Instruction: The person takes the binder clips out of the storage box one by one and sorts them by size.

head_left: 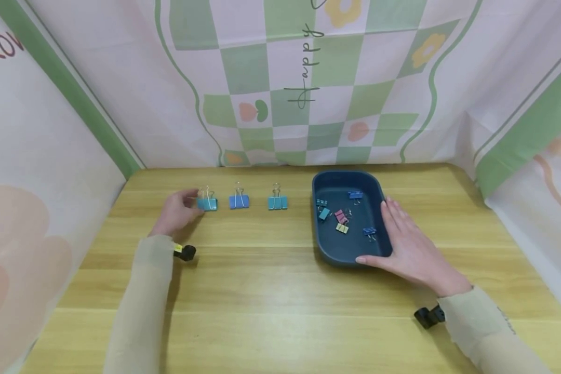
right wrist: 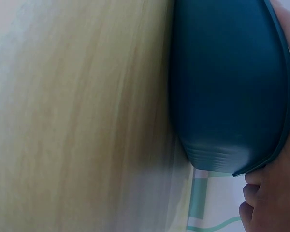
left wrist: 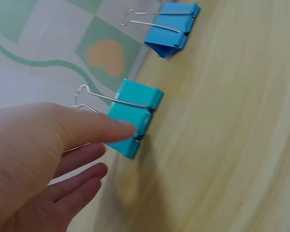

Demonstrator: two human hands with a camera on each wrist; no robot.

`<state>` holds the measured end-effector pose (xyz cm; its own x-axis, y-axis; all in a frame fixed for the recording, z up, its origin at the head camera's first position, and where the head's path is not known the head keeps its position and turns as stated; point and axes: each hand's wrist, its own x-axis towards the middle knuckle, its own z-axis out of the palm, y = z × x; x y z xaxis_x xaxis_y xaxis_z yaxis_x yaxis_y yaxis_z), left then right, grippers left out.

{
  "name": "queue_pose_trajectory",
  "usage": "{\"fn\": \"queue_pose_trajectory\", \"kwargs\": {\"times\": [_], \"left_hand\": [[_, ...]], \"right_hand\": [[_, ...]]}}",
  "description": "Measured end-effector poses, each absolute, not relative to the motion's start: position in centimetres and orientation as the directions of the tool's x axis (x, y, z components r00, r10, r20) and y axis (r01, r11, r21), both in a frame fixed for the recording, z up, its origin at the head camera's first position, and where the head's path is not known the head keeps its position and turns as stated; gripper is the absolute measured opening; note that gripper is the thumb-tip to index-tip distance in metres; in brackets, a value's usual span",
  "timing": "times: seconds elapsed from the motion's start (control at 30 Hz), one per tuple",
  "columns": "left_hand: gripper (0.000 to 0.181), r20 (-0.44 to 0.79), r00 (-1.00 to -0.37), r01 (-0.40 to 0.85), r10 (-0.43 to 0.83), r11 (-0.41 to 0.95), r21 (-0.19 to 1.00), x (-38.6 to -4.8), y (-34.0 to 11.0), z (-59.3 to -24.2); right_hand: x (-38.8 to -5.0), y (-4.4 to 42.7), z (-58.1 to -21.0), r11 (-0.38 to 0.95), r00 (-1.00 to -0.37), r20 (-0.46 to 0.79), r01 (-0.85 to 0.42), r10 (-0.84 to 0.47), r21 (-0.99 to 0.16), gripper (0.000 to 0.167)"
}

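In the head view, my left hand (head_left: 175, 212) is beside a teal binder clip (head_left: 208, 204) at the left end of a row. The left wrist view shows the thumb (left wrist: 99, 128) in front of that clip, with the other fingers loosely bent. Further right in the row stand a blue binder clip (head_left: 239, 201) and another teal binder clip (head_left: 277, 202), wire handles up. My right hand (head_left: 413, 249) rests against the near right corner of a dark blue tray (head_left: 350, 258), its fingers straight along the side and thumb at the near rim.
Several small binder clips lie in the tray, among them a pink clip (head_left: 340, 216), a yellow clip (head_left: 342, 228) and a blue clip (head_left: 369, 231). The wooden table (head_left: 262, 311) meets a patterned cloth (head_left: 290, 124) at its back edge.
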<state>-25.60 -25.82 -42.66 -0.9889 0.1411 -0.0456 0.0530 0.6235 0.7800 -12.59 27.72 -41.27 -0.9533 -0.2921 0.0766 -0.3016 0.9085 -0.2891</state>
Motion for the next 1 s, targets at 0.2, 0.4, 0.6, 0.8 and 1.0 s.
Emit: {"fn": "queue_pose_trajectory", "kwargs": {"times": [0.2,0.4,0.6,0.8,1.0], "left_hand": [[0.068,0.041,-0.998,0.065,0.056,0.564,0.823,-25.2,-25.5,-41.1],[0.065,0.145,-0.986,0.165,0.082,0.554,0.816,-25.0,-22.8,-38.7],[0.063,0.187,-0.969,0.244,0.161,0.520,0.818,-24.5,-18.8,-36.9],[0.057,0.223,-0.941,0.325,0.253,0.505,0.799,-24.1,-15.1,-36.4],[0.056,0.242,-0.913,0.385,0.327,0.502,0.774,-23.8,-12.2,-36.6]], "right_hand": [[-12.5,27.8,-41.4,0.909,-0.955,0.079,-0.297,-0.287,-0.293,0.132],[-12.5,27.8,-41.4,0.907,-0.955,0.078,-0.295,-0.285,-0.299,0.132],[-12.6,27.8,-41.3,0.908,-0.956,0.068,-0.293,-0.286,-0.299,0.132],[-12.7,27.7,-41.3,0.909,-0.956,0.065,-0.293,-0.287,-0.297,0.132],[-12.6,27.7,-41.3,0.907,-0.957,0.063,-0.288,-0.282,-0.307,0.132]]}}
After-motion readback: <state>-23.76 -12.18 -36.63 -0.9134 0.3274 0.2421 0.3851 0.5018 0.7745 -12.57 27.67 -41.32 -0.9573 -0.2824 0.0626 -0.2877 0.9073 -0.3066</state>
